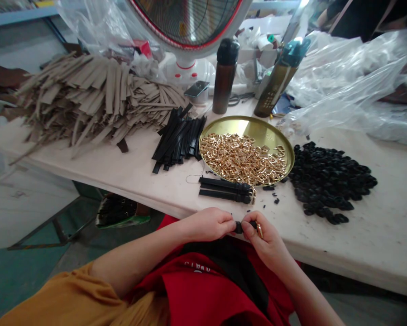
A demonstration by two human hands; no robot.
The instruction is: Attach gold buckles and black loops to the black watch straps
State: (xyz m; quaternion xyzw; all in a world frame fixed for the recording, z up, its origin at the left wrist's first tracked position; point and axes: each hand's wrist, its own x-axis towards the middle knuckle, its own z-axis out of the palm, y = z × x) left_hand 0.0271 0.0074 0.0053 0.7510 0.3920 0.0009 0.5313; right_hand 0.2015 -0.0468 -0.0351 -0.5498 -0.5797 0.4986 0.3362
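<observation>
At the front edge of the pale, smooth-topped table [376, 246], the bare left hand [214, 225] pinches a narrow black strap [239, 227], its right end pinched by the bare right hand [267, 236], where a small gold metal buckle [259, 231] shows; a slipping grip could drop the strap over that edge. Farther right, a careless sweep could scatter the loose heap of small black loops [332, 181] toward the same edge.

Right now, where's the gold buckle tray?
In the head view, the gold tray sits right of centre, between black straps at left and black loops at right.
</observation>
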